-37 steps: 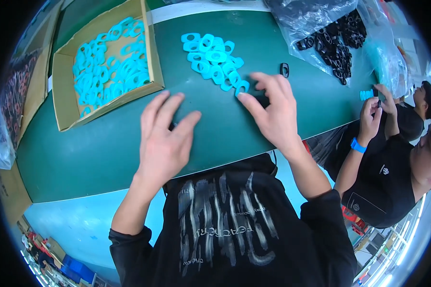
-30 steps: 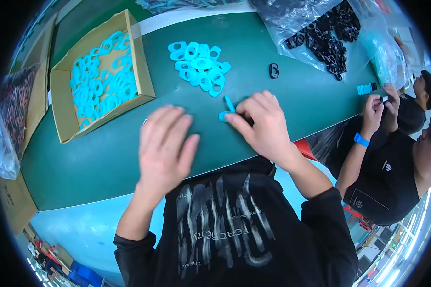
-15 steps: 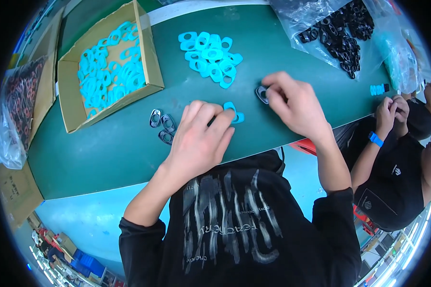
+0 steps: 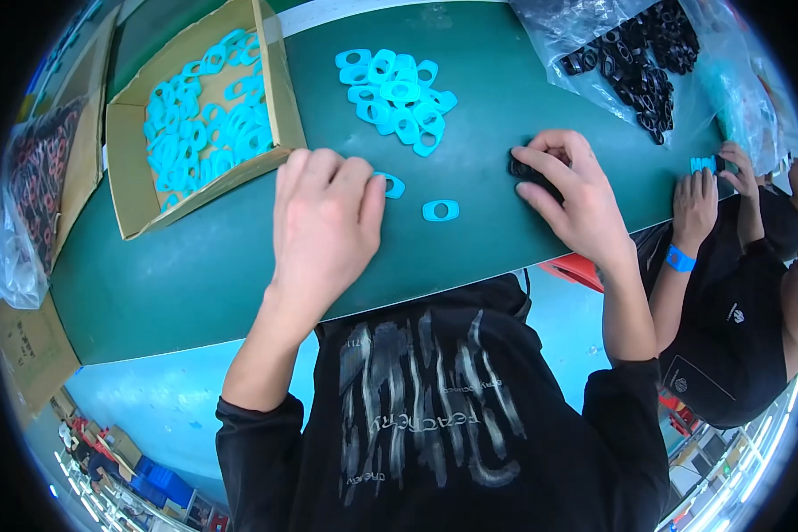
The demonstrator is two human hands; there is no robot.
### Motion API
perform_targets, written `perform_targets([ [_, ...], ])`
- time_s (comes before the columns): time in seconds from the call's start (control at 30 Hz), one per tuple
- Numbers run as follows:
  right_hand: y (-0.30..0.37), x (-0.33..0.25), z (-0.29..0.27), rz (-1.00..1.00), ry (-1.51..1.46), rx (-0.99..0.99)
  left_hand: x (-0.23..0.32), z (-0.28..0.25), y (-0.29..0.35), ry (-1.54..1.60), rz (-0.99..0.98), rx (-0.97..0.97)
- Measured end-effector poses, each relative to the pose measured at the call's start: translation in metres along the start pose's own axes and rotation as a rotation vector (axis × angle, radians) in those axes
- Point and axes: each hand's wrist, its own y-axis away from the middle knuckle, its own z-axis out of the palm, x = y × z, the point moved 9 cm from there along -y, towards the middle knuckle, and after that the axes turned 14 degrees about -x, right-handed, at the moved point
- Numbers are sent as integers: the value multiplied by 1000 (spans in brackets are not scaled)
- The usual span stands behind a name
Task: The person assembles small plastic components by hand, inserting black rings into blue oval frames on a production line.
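Note:
My left hand (image 4: 328, 211) rests on the table with its fingers bent down; what lies under them, if anything, is hidden. Beside its fingertips a turquoise oval ring (image 4: 395, 186) shows in part. Another turquoise ring (image 4: 441, 210) lies flat by itself between my hands. My right hand (image 4: 569, 191) is closed with thumb and fingers around a black oval ring (image 4: 517, 167) at the tabletop, mostly covered by the fingers. A loose heap of turquoise rings (image 4: 401, 92) lies farther back, between the hands.
At the left stands a cardboard box (image 4: 291, 106) of turquoise rings. A clear plastic bag (image 4: 554, 53) with black rings (image 4: 638, 80) lies far right. Near it, a co-worker's hands (image 4: 696, 208) hold turquoise and black pieces. The green table's (image 4: 195, 293) front edge runs before me.
My left hand has moved left and away from me, over where black rings lay. The two overlapping turquoise rings are now apart. My right hand has shifted slightly right with the black ring.

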Motion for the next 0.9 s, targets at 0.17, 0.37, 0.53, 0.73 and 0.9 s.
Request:
perform_targets([
  [0.17,1,4,1,61,-36,61,4,0,2,83,62,-78],
  [0.37,-8,-29,4,-49,-59,78,8,11,0,74,98,-104],
  [0.53,-26,-74,28,-230,-84,-11,10,11,-3,88,96,-78],
  [0.73,-29,-72,33,-222,-113,-16,1,-2,9,139,72,24],
  [0.9,-23,-58,33,-221,-156,-4,4,-10,13,162,77,68],
])
